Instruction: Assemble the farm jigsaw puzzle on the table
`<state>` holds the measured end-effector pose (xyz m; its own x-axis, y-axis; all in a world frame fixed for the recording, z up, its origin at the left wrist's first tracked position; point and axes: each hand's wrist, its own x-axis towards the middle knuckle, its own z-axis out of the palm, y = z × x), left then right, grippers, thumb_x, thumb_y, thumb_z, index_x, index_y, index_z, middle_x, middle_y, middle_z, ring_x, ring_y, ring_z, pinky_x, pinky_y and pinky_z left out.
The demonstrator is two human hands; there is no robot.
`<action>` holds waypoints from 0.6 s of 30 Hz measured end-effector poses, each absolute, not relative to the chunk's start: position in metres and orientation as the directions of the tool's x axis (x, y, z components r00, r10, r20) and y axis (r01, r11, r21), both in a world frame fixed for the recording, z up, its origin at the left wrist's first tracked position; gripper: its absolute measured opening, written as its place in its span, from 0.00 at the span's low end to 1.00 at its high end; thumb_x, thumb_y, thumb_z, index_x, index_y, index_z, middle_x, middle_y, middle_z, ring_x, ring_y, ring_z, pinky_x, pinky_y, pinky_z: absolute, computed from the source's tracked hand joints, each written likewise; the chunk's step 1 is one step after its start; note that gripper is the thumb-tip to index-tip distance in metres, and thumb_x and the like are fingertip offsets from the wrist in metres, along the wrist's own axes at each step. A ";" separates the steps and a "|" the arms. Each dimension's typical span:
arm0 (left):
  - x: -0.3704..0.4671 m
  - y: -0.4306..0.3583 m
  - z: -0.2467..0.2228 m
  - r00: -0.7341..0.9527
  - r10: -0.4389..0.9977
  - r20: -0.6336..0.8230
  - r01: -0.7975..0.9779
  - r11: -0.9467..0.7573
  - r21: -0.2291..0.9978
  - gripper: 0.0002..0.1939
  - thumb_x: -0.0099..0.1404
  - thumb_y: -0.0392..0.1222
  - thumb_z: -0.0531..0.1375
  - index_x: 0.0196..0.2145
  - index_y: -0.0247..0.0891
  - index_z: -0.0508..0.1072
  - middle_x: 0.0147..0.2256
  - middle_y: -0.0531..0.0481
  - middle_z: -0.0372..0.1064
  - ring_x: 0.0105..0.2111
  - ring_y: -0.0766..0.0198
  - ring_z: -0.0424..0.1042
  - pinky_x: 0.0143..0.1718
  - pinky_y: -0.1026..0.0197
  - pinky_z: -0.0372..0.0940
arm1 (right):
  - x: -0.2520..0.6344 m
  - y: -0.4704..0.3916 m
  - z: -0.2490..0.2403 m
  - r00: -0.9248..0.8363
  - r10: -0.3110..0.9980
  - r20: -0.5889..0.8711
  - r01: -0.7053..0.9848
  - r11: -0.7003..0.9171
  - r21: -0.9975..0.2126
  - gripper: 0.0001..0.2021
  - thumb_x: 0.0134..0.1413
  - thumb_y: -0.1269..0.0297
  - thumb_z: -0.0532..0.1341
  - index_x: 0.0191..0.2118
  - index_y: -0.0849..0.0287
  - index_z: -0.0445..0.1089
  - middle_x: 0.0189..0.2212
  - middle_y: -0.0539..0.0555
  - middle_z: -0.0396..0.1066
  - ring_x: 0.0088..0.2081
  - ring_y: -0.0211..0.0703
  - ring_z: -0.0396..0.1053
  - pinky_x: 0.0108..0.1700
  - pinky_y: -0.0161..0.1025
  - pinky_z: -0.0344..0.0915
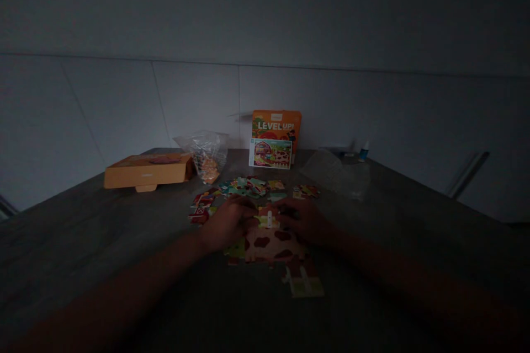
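Observation:
A puzzle piece [267, 220] with a white fence post on yellow-green is between my two hands, above a joined puzzle section [273, 244] with dark red patches on pink. My left hand [232, 220] has its fingers bent round onto the piece's left edge. From the other side, the fingers of my right hand [304, 219] pinch its right edge. Nearer to me lies another fence piece [304, 280], touching the lower right of the section. A heap of loose pieces [248, 186] lies beyond my hands, with red pieces [200, 214] to its left.
An orange "LEVEL UP!" box [276, 121] stands at the back with a picture card [270, 154] before it. An orange box [147, 172] and a plastic bag [207, 154] are at left. Clear plastic [339, 174] and a small bottle [364, 151] are at right.

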<state>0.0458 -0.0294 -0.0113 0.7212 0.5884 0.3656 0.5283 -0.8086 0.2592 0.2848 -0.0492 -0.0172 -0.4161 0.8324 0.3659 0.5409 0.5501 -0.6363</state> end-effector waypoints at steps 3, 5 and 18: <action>0.045 -0.028 -0.012 0.719 0.589 0.369 0.530 -0.808 0.257 0.12 0.68 0.35 0.57 0.28 0.37 0.77 0.39 0.47 0.73 0.42 0.57 0.71 0.46 0.56 0.62 | 0.286 -0.050 -0.017 -0.423 0.827 0.371 0.557 0.560 -0.613 0.15 0.57 0.63 0.60 0.48 0.61 0.74 0.39 0.58 0.78 0.39 0.47 0.75 0.40 0.42 0.68; 0.046 -0.029 -0.012 0.718 0.596 0.359 0.535 -0.803 0.263 0.12 0.68 0.35 0.57 0.28 0.37 0.77 0.38 0.47 0.73 0.41 0.57 0.71 0.46 0.55 0.62 | 0.286 -0.050 -0.016 -0.427 0.827 0.367 0.567 0.561 -0.603 0.15 0.57 0.63 0.59 0.48 0.61 0.74 0.40 0.58 0.78 0.40 0.48 0.75 0.41 0.43 0.68; 0.041 -0.027 -0.005 0.526 0.752 0.396 0.691 -0.650 0.316 0.13 0.65 0.35 0.52 0.26 0.37 0.72 0.33 0.46 0.72 0.38 0.56 0.70 0.46 0.52 0.62 | 0.286 -0.047 -0.017 -0.450 0.823 0.345 0.601 0.565 -0.565 0.15 0.57 0.61 0.62 0.48 0.62 0.75 0.40 0.58 0.78 0.40 0.46 0.75 0.41 0.41 0.68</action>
